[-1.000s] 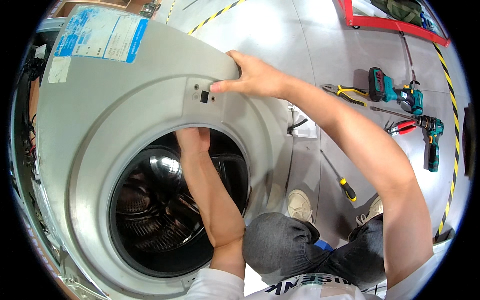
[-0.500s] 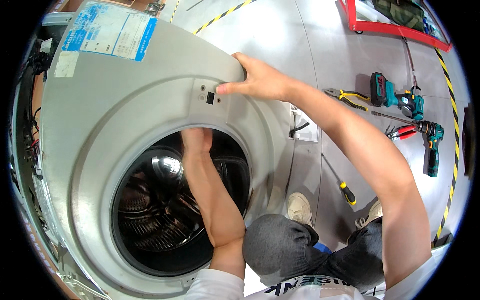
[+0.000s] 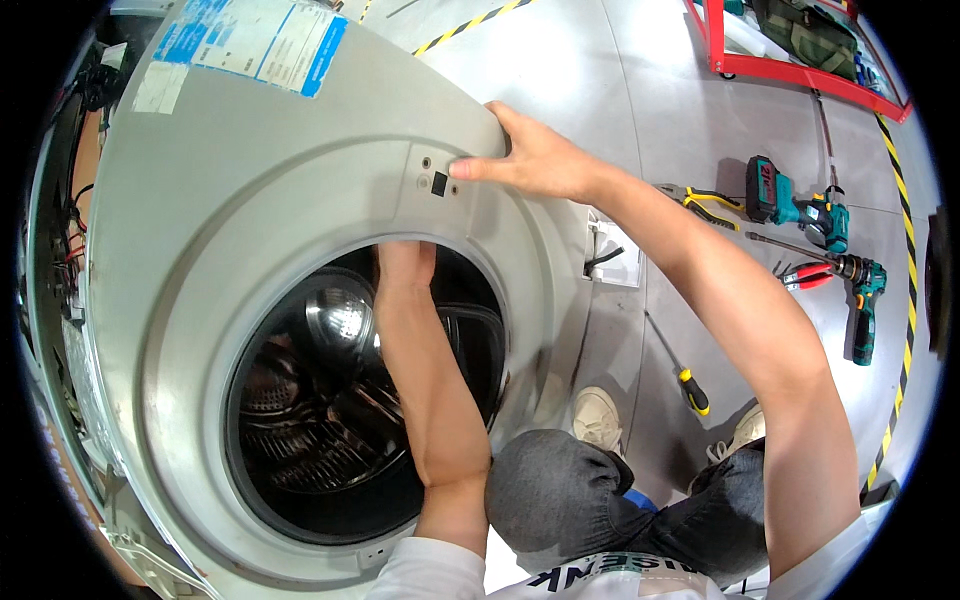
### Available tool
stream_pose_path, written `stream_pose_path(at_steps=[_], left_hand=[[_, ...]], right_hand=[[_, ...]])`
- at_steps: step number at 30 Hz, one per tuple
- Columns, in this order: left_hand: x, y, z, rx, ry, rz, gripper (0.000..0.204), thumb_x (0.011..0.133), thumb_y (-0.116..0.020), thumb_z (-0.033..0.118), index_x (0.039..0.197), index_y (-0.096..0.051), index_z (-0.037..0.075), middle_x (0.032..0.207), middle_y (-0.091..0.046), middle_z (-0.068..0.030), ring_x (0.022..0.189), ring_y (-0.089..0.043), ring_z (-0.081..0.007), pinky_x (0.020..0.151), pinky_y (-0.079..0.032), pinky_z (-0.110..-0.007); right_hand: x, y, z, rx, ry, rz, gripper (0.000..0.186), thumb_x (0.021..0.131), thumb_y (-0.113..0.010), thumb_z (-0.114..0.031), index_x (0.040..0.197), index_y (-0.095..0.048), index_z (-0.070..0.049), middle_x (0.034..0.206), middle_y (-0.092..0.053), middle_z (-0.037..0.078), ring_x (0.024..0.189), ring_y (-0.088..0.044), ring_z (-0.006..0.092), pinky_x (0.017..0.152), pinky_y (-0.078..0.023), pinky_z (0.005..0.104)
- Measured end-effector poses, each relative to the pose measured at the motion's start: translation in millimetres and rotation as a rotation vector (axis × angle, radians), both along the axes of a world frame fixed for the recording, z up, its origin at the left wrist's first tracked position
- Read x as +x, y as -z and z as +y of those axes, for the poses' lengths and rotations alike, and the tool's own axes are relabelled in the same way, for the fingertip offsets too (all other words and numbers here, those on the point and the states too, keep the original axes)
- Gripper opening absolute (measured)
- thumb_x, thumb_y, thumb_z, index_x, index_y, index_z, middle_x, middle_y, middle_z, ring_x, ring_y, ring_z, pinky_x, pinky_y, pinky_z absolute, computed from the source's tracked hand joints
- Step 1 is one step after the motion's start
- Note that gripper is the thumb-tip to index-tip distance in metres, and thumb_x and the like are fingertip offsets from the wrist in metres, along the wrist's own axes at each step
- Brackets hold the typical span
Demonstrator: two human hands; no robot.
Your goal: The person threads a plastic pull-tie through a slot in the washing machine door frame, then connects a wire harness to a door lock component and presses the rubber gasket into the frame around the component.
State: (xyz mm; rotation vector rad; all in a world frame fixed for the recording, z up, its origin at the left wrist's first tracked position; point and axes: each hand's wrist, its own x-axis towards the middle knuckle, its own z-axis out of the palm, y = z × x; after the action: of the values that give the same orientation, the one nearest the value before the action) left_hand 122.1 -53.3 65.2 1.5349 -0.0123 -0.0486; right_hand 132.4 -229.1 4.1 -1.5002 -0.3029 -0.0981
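Observation:
A grey washing machine front panel (image 3: 150,260) with a large round opening stands at the left, leaning at a slant. My right hand (image 3: 535,160) grips its right edge, thumb on the front face beside a small black slot (image 3: 439,184) with screw holes, the other fingers going round the edge. Through the opening reaches my left arm, and my left hand (image 3: 405,265) goes up behind the panel's upper rim. Its fingers are hidden there. Inside the opening a shiny metal drum (image 3: 335,315) shows behind a dark rubber ring (image 3: 235,450).
On the floor at the right lie yellow-handled pliers (image 3: 705,207), a teal cordless tool (image 3: 795,205), a teal drill (image 3: 865,300), red-handled cutters (image 3: 806,275) and a yellow-black screwdriver (image 3: 685,380). A red-framed cart (image 3: 800,75) stands beyond. Exposed wires (image 3: 75,225) run along the machine's left side.
The panel's upper part has shifted right and slightly away from me, with both hands moving along. My grip on its edge looks the same.

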Motion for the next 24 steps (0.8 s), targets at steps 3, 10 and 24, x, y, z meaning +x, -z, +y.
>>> stream_pose_path(at_steps=[3,10,24], left_hand=[[1.5,0.3,-4.4,0.078,-0.033,0.005,0.052,0.091,-0.058,0.030,0.134,-0.042,0.006,0.129,-0.048,-0.0079,0.118,-0.047,-0.0197,0.097,-0.042,-0.036],[0.5,1.8,-1.8,0.060,0.003,-0.013,0.050,0.091,-0.058,0.029,0.133,-0.042,0.005,0.130,-0.047,-0.0093,0.119,-0.046,-0.0192,0.097,-0.042,-0.036],[-0.5,-2.2,-12.6,-0.042,-0.089,-0.052,0.043,0.095,-0.047,0.034,0.128,-0.048,0.006,0.122,-0.055,-0.0098,0.112,-0.054,-0.0245,0.091,-0.048,-0.041]], right_hand=[[-2.1,-2.0,-1.8,0.015,-0.015,0.002,0.094,0.070,-0.074,-0.059,0.127,-0.041,0.008,0.117,-0.056,0.028,0.114,-0.055,0.0337,0.096,-0.044,0.0378],[-5.4,-8.1,-5.8,-0.023,-0.052,0.031,0.090,0.076,-0.070,-0.057,0.131,-0.039,0.007,0.122,-0.053,0.025,0.116,-0.052,0.0312,0.098,-0.041,0.0377],[1.3,0.8,-1.0,-0.021,0.003,-0.019,0.099,0.068,-0.073,-0.064,0.122,-0.042,0.012,0.114,-0.056,0.031,0.112,-0.055,0.0364,0.096,-0.044,0.0386]])
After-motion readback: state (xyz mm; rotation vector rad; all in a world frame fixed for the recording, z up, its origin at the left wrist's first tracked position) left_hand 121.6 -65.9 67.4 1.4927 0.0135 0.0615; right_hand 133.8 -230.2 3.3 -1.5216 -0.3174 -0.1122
